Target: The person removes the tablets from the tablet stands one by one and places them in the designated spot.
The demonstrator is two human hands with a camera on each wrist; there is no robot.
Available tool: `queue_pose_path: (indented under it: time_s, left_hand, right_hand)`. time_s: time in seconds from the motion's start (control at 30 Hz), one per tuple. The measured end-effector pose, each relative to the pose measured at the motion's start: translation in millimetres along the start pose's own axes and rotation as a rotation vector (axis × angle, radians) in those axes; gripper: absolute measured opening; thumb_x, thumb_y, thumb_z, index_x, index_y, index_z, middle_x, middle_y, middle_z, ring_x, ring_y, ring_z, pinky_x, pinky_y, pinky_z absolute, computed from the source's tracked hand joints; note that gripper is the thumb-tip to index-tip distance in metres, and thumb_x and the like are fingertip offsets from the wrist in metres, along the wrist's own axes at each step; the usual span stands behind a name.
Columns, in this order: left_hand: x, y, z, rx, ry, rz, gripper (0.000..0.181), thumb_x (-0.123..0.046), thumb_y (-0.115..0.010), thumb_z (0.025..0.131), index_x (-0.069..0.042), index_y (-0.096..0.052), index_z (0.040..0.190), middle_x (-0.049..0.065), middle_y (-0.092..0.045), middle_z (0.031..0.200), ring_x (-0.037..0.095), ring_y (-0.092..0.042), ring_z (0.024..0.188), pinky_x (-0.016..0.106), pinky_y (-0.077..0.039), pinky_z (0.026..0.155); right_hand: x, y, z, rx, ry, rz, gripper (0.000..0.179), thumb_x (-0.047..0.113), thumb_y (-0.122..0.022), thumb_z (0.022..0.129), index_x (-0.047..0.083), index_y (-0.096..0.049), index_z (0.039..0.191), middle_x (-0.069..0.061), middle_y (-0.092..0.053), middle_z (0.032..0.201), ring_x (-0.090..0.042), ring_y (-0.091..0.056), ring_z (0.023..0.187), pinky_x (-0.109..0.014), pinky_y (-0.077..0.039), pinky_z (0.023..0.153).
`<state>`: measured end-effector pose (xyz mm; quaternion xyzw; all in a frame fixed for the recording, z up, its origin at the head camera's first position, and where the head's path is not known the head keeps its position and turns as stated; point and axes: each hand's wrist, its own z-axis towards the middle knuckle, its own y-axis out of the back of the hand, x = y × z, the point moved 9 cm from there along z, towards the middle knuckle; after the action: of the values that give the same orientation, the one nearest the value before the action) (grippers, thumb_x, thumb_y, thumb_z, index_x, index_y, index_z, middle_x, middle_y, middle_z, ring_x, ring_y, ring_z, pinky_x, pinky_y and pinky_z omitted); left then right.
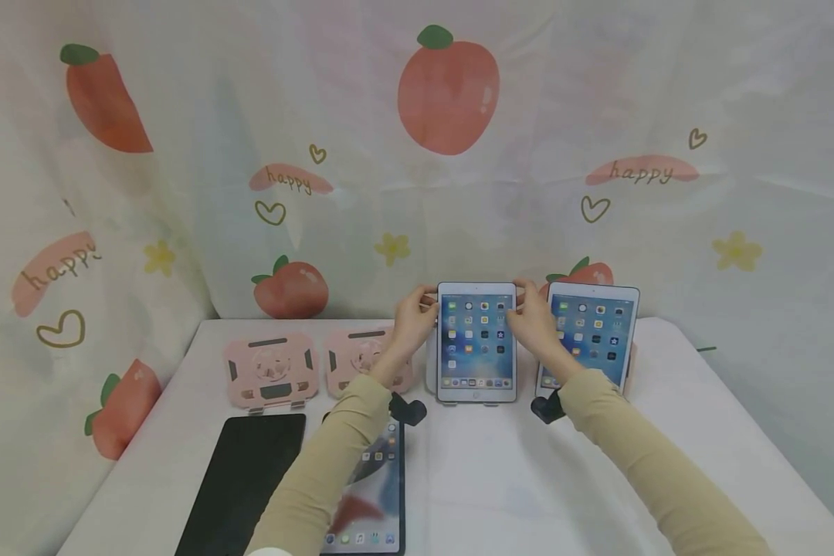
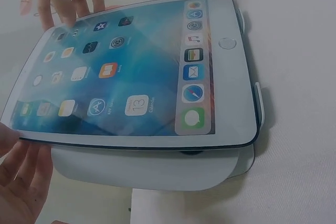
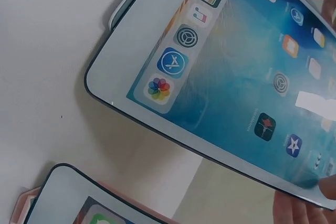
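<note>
A small white tablet [image 1: 477, 340] with a lit screen of app icons leans upright on a pale stand [image 2: 147, 166], its home button at the bottom. The tablet's lower edge sits at the stand's small lips [image 2: 259, 106]. My left hand [image 1: 413, 324] pinches the tablet's left edge near the top, thumb at the front. At the opposite edge my right hand [image 1: 533, 320] pinches it too, with its thumb on the front border in the right wrist view and its fingers behind. Most of the stand is hidden by the tablet.
To the right, a second white tablet [image 1: 591, 324] leans on a pink stand [image 1: 631, 371], partly behind my right arm. Two pink stands [image 1: 272, 371] stand on the left of the white table [image 1: 486, 479]. In front lie a dark-screened tablet [image 1: 243, 479] and a lit tablet [image 1: 382, 502] under my left sleeve.
</note>
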<state>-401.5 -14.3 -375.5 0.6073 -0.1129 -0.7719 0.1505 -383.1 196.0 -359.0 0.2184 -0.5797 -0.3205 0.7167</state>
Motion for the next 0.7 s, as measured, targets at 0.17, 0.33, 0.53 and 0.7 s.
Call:
queue_pose_path:
  time_s: [0.17,0.33,0.53,0.7]
  left_hand:
    - [2.2,-1.2,0.6,-0.026,-0.008,-0.012,0.030,-0.004,-0.058,0.093,-0.006,-0.061,0.123,0.017,-0.066,0.103,0.022,-0.062,0.084,0.027,-0.056,0.070]
    - [3.6,-1.1,0.4,-0.035,-0.009,-0.021,0.031,-0.003,-0.059,0.092,-0.007,-0.061,0.122,0.017,-0.065,0.101,0.020,-0.060,0.082,0.026,-0.056,0.068]
    - [2.2,0.2,-1.3,-0.036,-0.001,-0.046,0.030,-0.002,-0.059,0.092,-0.006,-0.061,0.122,0.018,-0.064,0.101,0.019,-0.060,0.081,0.026,-0.056,0.068]
    - [0.6,2.5,-2.8,-0.045,0.025,-0.051,0.029,-0.003,-0.060,0.091,-0.007,-0.063,0.119,0.017,-0.065,0.099,0.017,-0.058,0.078,0.023,-0.052,0.066]
  right_hand:
    - [-2.0,0.2,-0.3,-0.041,-0.016,0.013,0.054,0.002,-0.048,0.092,0.006,-0.034,0.144,-0.023,-0.057,0.116,-0.036,-0.059,0.100,-0.043,-0.049,0.078]
    - [-3.6,0.1,-0.5,-0.071,-0.021,0.030,0.052,0.002,-0.050,0.093,0.008,-0.037,0.143,-0.021,-0.058,0.114,-0.036,-0.060,0.099,-0.042,-0.049,0.078]
    - [-3.5,2.5,-1.9,-0.092,-0.010,0.042,0.050,0.000,-0.051,0.093,0.008,-0.040,0.141,-0.021,-0.059,0.111,-0.035,-0.062,0.094,-0.034,-0.047,0.070]
    - [-3.9,4.3,-4.3,-0.107,-0.010,0.071,0.049,-0.001,-0.050,0.094,0.008,-0.041,0.141,-0.019,-0.057,0.109,-0.031,-0.061,0.089,-0.029,-0.046,0.066]
